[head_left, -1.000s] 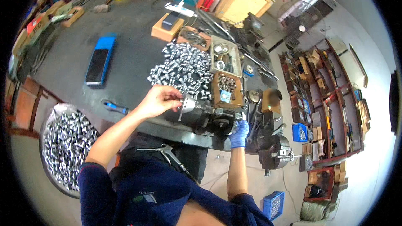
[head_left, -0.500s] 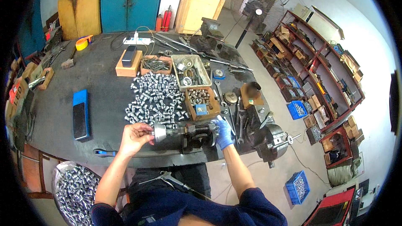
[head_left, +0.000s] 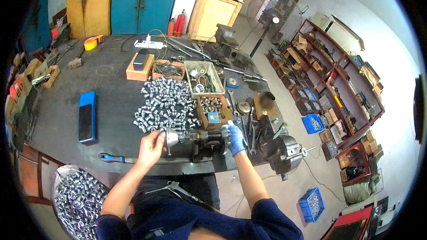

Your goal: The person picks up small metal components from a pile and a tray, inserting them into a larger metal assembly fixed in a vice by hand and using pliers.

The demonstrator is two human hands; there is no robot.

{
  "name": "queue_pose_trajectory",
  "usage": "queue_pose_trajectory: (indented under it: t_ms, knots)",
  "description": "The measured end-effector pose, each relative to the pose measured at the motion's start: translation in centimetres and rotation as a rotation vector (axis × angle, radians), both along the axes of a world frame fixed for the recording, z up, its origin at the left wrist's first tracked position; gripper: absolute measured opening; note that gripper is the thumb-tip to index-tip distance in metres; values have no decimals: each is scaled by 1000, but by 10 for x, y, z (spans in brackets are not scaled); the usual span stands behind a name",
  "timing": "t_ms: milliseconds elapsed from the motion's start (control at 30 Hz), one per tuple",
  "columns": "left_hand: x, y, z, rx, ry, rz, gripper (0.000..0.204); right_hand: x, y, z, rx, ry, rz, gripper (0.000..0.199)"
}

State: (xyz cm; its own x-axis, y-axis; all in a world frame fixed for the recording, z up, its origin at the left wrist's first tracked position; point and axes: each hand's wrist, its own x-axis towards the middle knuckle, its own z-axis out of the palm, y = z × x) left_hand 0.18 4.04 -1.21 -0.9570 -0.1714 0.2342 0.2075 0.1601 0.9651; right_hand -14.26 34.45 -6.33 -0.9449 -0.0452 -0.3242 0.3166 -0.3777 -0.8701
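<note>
Head cam—fisheye, looks down at workbench (head_left: 111,102), close.

Since a second ago the view has swung up and straightened, so the workbench (head_left: 66,106) that lay slanted across the top now spreads squarely ahead, with the blue cabinet (head_left: 142,2) and the standing fan (head_left: 274,18) come into sight behind it. The left hand (head_left: 151,147), which was reaching into the pile of metal sleeves (head_left: 167,106), has drawn back to the funnel-shaped end (head_left: 171,137) of the small machine (head_left: 207,140). The gloved right hand (head_left: 235,138) has risen from below the bench edge to the machine's right side.
</note>
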Motion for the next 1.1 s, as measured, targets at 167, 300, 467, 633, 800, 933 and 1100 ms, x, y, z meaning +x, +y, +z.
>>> queue_pose_trajectory:
  t_ms: [167,300,467,633,800,933,1100]
  knots:
    - [-5,2,-14,-160,30,121,35,4,4,-7,8,-17,-15,23]
    - [-1,6,-4,-41,-30,92,36,8,8,-7,-54,-23,-7,20]
    - [-3,6,-16,-38,-15,118,35,8,7,-5,-55,-72,31,21]
    - [-2,8,-17,-59,44,140,33,13,11,-11,-129,-115,66,27]
    - [-1,10,-14,-76,30,152,33,21,11,-16,-196,-143,-20,29]
    - [-1,8,-15,-22,-48,142,36,10,3,-15,-27,-56,-110,28]
    - [-3,7,-7,48,-125,125,40,-22,-7,18,110,120,-59,29]
